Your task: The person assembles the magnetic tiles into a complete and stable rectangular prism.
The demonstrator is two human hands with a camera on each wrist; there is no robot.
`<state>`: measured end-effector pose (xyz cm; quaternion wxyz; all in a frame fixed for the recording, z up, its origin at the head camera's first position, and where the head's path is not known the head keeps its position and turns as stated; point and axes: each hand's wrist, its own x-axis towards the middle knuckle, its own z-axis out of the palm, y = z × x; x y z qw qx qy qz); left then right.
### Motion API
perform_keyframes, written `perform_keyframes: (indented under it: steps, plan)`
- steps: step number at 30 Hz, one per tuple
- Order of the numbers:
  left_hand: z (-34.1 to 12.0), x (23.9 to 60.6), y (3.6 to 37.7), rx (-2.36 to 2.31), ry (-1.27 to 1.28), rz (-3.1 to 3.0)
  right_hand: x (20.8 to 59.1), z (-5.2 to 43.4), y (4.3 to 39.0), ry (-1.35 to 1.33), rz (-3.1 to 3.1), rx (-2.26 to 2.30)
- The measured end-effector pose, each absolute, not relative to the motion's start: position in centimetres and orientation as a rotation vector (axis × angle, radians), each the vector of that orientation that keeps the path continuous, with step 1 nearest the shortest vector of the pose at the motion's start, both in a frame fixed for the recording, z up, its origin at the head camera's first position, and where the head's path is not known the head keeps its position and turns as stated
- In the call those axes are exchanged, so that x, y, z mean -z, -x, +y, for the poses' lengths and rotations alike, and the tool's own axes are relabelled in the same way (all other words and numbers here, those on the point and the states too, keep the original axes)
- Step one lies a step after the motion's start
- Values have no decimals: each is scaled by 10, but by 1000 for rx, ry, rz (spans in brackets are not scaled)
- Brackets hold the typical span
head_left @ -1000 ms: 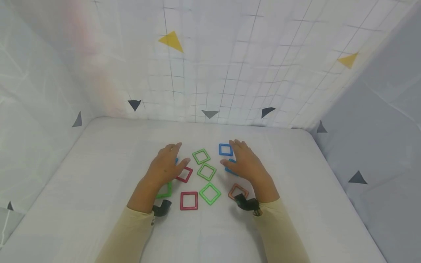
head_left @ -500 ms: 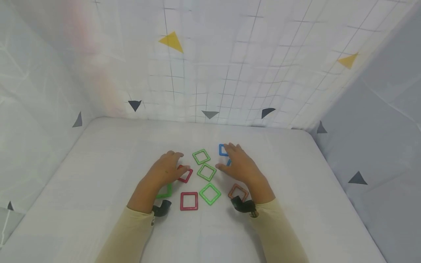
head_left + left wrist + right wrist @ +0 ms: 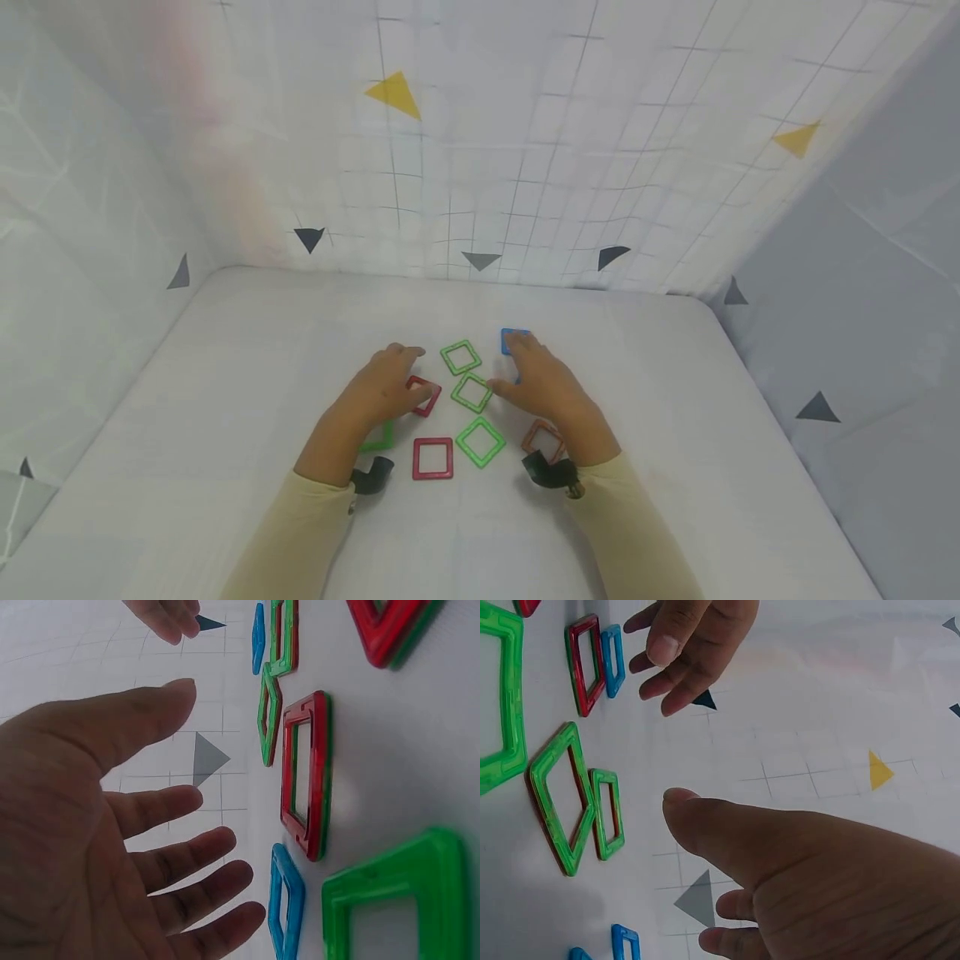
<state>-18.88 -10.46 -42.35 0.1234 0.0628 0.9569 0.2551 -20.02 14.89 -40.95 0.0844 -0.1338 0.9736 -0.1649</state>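
Both hands hover palm-down over a bunch of square magnetic frame tiles on the white table (image 3: 225, 375). The left hand (image 3: 378, 387) has its fingers spread and relaxed, gripping nothing, just above a red square tile (image 3: 424, 395). The right hand (image 3: 543, 385) is likewise loose and empty, its fingertips over a blue square tile (image 3: 510, 339), with green square tiles (image 3: 472, 392) between the hands.

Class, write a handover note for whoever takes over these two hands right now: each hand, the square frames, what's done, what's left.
Left hand: open, holds nothing, thumb over the upper red square.
Right hand: open, holds nothing, beside the middle green square, partly covering the blue square.
All frames lie flat on the table.
Done: no frame lifted.
Left: probably the first grasp and all after it.
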Motion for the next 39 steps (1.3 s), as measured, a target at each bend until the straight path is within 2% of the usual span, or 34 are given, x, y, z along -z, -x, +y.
perform_keyframes:
  steps: [12, 39]
  plan:
    - [-98, 426, 186, -761, -299, 2753, 418, 134, 197, 286, 2835, 514]
    - [-90, 435, 186, -521, -298, 2791, 446, 111, 197, 461, 2866, 354]
